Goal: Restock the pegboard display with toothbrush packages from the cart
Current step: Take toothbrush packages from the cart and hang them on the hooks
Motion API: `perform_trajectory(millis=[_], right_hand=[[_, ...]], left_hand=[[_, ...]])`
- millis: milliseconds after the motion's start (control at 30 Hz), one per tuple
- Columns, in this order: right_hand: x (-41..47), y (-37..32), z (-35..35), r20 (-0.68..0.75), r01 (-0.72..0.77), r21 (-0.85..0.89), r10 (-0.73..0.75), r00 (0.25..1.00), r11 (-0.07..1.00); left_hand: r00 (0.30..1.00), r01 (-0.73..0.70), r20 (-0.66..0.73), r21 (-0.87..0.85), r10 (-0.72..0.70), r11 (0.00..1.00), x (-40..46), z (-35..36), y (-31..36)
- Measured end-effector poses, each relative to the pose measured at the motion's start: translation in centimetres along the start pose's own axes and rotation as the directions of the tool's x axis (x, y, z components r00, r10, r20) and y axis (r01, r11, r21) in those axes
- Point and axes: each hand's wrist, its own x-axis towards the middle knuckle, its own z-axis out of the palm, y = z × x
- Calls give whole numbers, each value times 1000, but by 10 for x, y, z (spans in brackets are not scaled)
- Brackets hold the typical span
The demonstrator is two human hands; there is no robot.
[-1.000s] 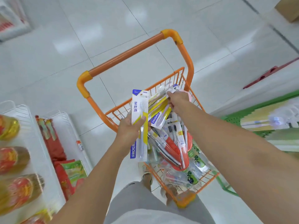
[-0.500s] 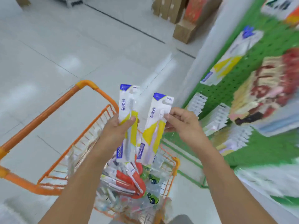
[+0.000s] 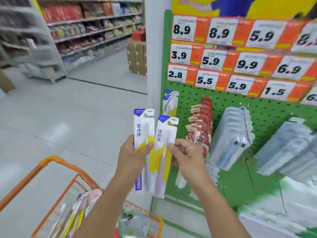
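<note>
Two toothbrush packages are held upright side by side in front of the green pegboard's left edge. Lowest on the left, the orange cart (image 3: pixel 51 170) sits on the grey floor with more packaged goods (image 3: pixel 80 208) lying in its basket. Above it, the left hand (image 3: pixel 133 157) grips the left package (image 3: pixel 143 134), thumb curled across its yellow front and fingers behind. Just beside it, touching or overlapping along one edge, the right package (image 3: pixel 165 140) tilts slightly; the right hand (image 3: pixel 186 156) pinches its right edge between thumb and curled fingers. Behind these, a matching package (image 3: pixel 169 103) hangs at the pegboard (image 3: pixel 267 117) corner. Further right hang red-printed packs (image 3: pixel 201 124), then clear blister packs (image 3: pixel 231 138). Price cards (image 3: pixel 240 54) run above.
</note>
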Motion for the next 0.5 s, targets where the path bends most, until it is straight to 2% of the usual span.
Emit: perform_trajectory(millis=[133, 267, 500], right_hand=[[5, 0, 6, 20, 82, -89, -81, 997, 993], [19, 5, 15, -17, 95, -175, -100, 995, 980], [30, 17, 19, -47, 139, -273, -157, 986, 952]], left_hand=[[994, 6, -112, -39, -10, 999, 4, -17, 2], [989, 11, -144, 5, -10, 1000, 9, -33, -2], [997, 49, -68, 10, -48, 999, 8, -35, -7]])
